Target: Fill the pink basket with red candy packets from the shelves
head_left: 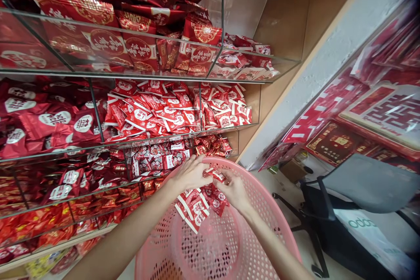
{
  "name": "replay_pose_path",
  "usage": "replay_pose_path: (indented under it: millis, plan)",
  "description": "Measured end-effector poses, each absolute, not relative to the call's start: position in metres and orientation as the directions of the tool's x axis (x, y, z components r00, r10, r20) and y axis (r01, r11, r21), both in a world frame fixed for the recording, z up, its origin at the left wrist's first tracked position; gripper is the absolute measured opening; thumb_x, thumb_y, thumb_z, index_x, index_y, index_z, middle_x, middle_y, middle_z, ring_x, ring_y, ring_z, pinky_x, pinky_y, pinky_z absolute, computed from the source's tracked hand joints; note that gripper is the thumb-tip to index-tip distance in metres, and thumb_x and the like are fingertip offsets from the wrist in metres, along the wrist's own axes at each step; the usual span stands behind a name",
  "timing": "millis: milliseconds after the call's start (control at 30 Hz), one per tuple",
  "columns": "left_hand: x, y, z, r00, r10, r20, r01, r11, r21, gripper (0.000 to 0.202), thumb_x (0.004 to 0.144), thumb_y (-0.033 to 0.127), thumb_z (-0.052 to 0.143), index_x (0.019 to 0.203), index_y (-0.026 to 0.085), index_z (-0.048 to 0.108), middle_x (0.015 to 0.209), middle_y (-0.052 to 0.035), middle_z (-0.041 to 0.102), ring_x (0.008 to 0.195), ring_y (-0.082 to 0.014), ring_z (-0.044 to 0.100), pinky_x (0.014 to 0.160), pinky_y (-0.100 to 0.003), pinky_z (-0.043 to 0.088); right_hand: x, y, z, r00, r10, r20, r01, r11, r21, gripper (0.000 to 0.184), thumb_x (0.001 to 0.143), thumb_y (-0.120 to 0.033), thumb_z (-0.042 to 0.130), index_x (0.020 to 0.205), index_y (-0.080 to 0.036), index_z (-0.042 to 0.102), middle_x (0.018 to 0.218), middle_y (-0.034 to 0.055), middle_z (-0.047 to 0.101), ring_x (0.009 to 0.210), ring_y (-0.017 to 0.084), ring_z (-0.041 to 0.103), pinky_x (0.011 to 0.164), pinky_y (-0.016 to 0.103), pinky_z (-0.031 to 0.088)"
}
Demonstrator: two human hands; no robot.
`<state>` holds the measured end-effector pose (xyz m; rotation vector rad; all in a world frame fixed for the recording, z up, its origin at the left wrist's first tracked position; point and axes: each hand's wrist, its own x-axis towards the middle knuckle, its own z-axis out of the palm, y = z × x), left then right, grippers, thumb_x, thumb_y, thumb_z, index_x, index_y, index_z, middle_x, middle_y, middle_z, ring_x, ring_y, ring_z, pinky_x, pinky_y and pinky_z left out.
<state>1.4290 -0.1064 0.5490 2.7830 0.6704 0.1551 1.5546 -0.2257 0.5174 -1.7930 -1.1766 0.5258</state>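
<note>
Both hands are over the far part of a pink perforated plastic basket (275, 218). My left hand (193, 173) is closed, its fingertips at one end of a small red candy packet (217, 176). At the other end of that packet my right hand (234, 190) is closed too, with the thumb and fingers bent in. Just under the hands is a cluster of red and white candy packets (196, 210); whether these hang from the fingers or lie in the basket, I cannot tell. The basket's round bottom shows below them.
Clear-fronted shelf bins (154, 109) full of red wrapped packets rise on the left and ahead. A grey and black office chair (364, 188) stands at right, with a plastic bag (374, 236) on it. Red packaged decorations (387, 113) hang or lean beyond the pale wall edge (295, 78).
</note>
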Motion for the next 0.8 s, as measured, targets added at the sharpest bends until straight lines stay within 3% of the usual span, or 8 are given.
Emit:
replay_pose_path:
  millis: [333,567,800]
  plan:
    - [1.4233,-0.1073,0.5536,0.887,0.455,0.075,0.429,-0.874,0.229,0.030,0.073,0.040,0.043,0.087,0.022,0.061,0.124,-0.0054,0.044,0.106,-0.0244,0.044,0.088,-0.040,0.038,1.5491,-0.2244,0.5211,0.434,0.898,0.076,0.505,-0.172,-0.846,0.046,0.069,-0.038,0.056,0.107,-0.012,0.054,0.097,0.0079,0.063,0.055,0.012,0.054,0.052,0.025,0.044]
    - [1.4248,-0.1038,0.5516,0.887,0.458,0.055,0.432,-0.867,0.249,0.035,0.071,0.048,0.046,0.087,0.021,0.061,0.127,-0.0052,0.041,0.107,-0.0251,0.043,0.089,-0.040,0.037,1.5482,-0.2260,0.5256,0.440,0.892,0.106,0.525,-0.159,-0.836,0.043,0.070,-0.036,0.055,0.108,-0.015,0.055,0.090,0.0059,0.065,0.054,0.012,0.055,0.052,0.024,0.044]
    - [1.4252,-0.1035,0.5505,0.890,0.452,0.065,0.418,-0.864,0.280,0.032,0.071,0.046,0.047,0.085,0.020,0.061,0.127,-0.0051,0.042,0.107,-0.0253,0.044,0.090,-0.041,0.037,1.5484,-0.2285,0.5243,0.439,0.880,0.184,0.568,-0.113,-0.815,0.043,0.071,-0.035,0.055,0.112,-0.019,0.054,0.097,0.0062,0.063,0.074,0.018,0.059,0.066,0.028,0.046]
